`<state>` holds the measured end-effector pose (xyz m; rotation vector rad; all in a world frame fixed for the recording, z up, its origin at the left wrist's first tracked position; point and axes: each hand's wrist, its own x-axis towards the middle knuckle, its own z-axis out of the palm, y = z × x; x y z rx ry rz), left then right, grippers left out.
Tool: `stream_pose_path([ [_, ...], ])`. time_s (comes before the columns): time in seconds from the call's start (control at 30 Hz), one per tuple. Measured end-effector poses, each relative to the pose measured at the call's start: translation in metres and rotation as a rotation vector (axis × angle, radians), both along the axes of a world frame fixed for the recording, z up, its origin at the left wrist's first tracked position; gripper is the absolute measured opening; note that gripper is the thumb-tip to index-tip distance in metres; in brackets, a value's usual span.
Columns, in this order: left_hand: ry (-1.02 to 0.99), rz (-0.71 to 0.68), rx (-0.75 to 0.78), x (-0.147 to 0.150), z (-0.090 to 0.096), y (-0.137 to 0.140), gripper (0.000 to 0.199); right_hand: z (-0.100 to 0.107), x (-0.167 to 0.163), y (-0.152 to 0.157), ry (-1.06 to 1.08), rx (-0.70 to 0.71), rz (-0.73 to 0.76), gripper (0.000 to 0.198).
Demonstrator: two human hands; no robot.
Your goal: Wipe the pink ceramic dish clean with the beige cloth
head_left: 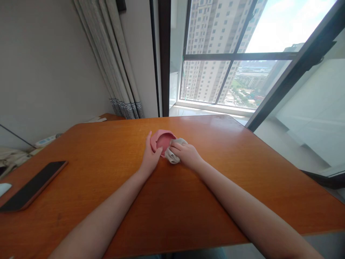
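Observation:
A pink bowl-like item, with a hollow facing me, is at the middle of the wooden table. Its exact kind is hard to make out. My left hand grips its left side, the thumb at the near rim and the fingers along the outside. A crumpled light grey cloth is bunched in my right hand, pressed against the right rim of the pink item. My right fingers are closed over the cloth and partly hide it.
The wooden table spreads around both arms. A dark flat object with a reddish-brown edge lies at the left. Behind the table hang a grey curtain and a large window. A white device is beyond the left edge.

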<state>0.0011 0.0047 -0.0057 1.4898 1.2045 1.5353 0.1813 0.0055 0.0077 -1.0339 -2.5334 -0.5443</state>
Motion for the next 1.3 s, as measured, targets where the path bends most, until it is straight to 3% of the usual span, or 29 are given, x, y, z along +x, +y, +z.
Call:
stream_pose_path([
  [0.1, -0.106, 0.039, 0.012, 0.010, -0.007, -0.005, 0.077, -0.003, -0.005, -0.004, 0.021, 0.020, -0.025, 0.023],
  [0.2, -0.181, 0.079, -0.006, 0.014, -0.012, -0.007, 0.066, -0.004, -0.013, -0.009, 0.061, 0.000, -0.017, 0.021],
  [0.3, -0.078, 0.084, -0.010, 0.007, -0.005, -0.004, 0.056, -0.001, -0.007, -0.003, 0.029, -0.019, 0.028, 0.021],
  [0.4, 0.036, 0.045, -0.006, 0.003, 0.003, -0.002, 0.060, 0.001, 0.005, 0.004, -0.002, -0.019, 0.018, 0.022],
  [0.53, -0.169, 0.034, -0.092, 0.014, -0.003, -0.007, 0.070, -0.002, 0.000, -0.001, 0.036, -0.046, -0.038, 0.023],
  [0.63, -0.257, 0.001, -0.074, 0.019, -0.010, -0.009, 0.065, -0.004, -0.011, -0.008, 0.102, -0.044, -0.042, 0.025],
  [0.77, -0.109, 0.037, -0.042, 0.007, -0.002, -0.003, 0.052, 0.001, -0.005, -0.003, 0.044, -0.019, 0.015, 0.024],
  [0.87, 0.036, 0.019, -0.017, 0.003, 0.003, 0.000, 0.056, 0.004, 0.005, 0.003, 0.005, -0.032, -0.013, 0.021],
  [1.1, -0.178, 0.081, -0.029, 0.020, -0.006, -0.015, 0.064, -0.002, -0.012, -0.013, 0.140, -0.071, -0.044, 0.021],
  [1.2, -0.114, 0.081, 0.007, 0.013, -0.002, -0.011, 0.056, 0.001, -0.008, -0.011, 0.109, -0.053, 0.010, 0.023],
  [1.3, -0.001, 0.039, 0.033, 0.008, 0.003, -0.008, 0.062, 0.004, 0.006, -0.001, 0.028, -0.011, 0.018, 0.022],
])
